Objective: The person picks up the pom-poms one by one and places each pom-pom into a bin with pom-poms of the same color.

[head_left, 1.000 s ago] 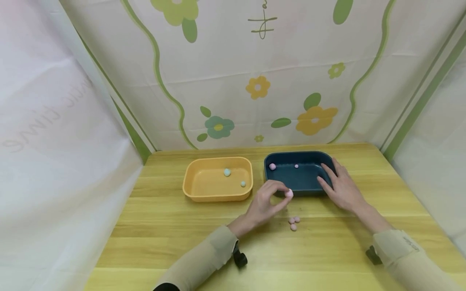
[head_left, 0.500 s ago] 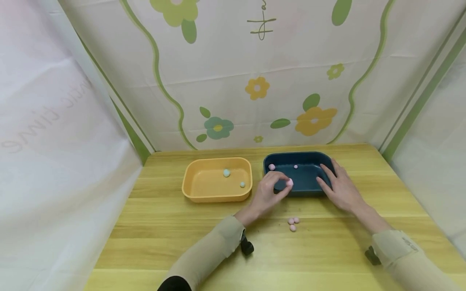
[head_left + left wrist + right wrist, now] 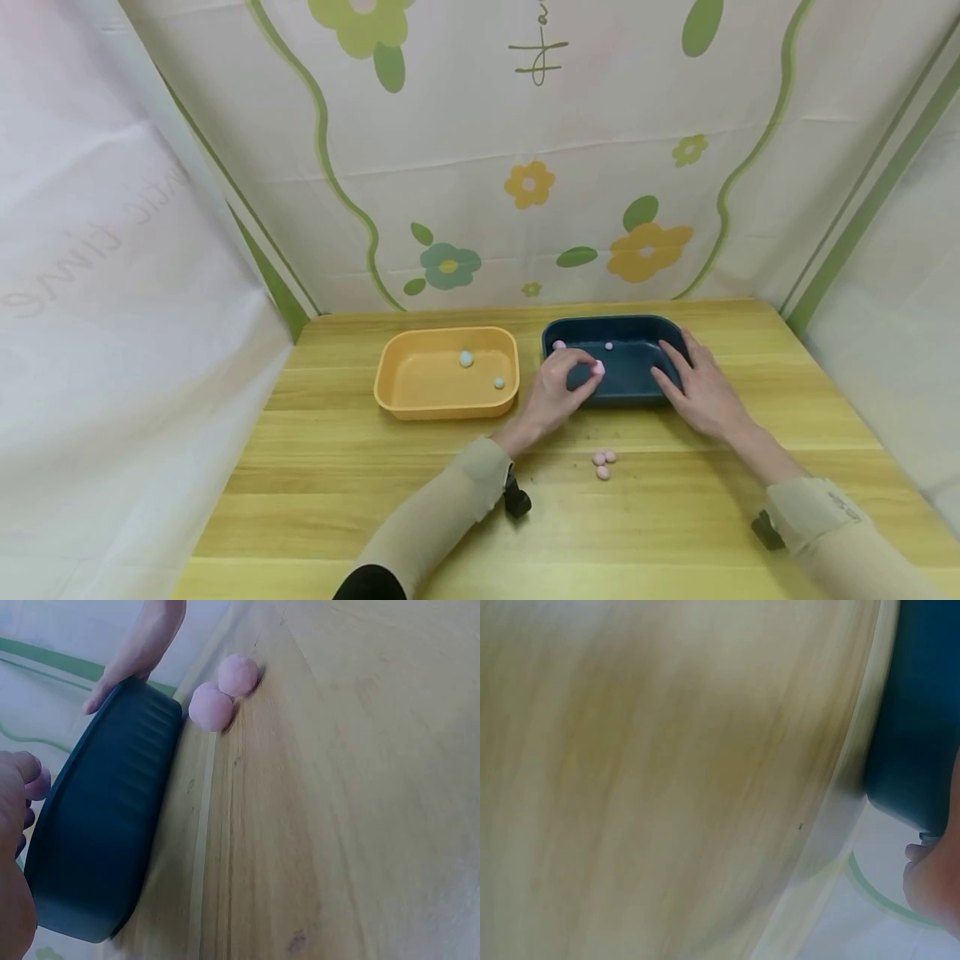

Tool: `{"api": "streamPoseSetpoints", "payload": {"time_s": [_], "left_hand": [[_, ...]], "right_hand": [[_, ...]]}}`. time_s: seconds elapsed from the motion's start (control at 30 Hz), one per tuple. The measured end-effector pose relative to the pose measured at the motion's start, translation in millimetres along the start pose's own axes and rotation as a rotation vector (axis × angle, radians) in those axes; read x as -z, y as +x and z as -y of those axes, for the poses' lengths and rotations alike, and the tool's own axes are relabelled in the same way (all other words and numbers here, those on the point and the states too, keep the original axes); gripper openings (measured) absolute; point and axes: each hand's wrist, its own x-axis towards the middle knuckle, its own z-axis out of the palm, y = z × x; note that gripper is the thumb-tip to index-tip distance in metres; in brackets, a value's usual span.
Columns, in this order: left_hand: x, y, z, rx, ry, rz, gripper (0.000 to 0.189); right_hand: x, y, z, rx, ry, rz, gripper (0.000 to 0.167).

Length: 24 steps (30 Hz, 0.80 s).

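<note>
Between thumb and fingertips my left hand (image 3: 553, 393) pinches a small pink ball (image 3: 597, 367), above the near part of the dark blue tray (image 3: 637, 401). My right hand (image 3: 703, 390) rests on that tray's right end, thumb and fingers spread over the rim. Two more pink balls lie inside the tray: one (image 3: 558, 345) at the left, partly hidden by my left hand, and a smaller one (image 3: 609, 346) near the back. In front of the tray, a little cluster of pink balls (image 3: 598, 458) sits on the table; the left wrist view shows two pink balls (image 3: 211, 707) close up.
Left of the blue tray stands a yellow tray (image 3: 386, 392) holding two pale green balls (image 3: 467, 358). Both trays are toward the back of the wooden table (image 3: 315, 500). A white curtain with printed flowers (image 3: 529, 184) hangs behind and at both sides.
My left hand has moved forward with its pink ball, from the blue tray's near rim to over its inside. The right hand has stayed in place.
</note>
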Motion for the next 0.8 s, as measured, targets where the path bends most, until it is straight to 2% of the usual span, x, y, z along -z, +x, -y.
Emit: {"api": "streamPoseSetpoints", "payload": {"time_s": [0.27, 0.5, 0.8], "left_hand": [[0.5, -0.3, 1.4, 0.037, 0.001, 0.052, 0.017], [-1.4, -2.9, 1.1, 0.046, 0.029, 0.053, 0.017], [-0.3, -3.2, -0.9, 0.052, 0.019, 0.044, 0.019]], "right_hand": [[1.7, -1.9, 1.2, 0.022, -0.005, -0.022, 0.071], [2.2, -4.7, 1.2, 0.028, -0.008, -0.028, 0.070], [1.6, -5.9, 3.0, 0.026, -0.010, -0.027, 0.069]]}}
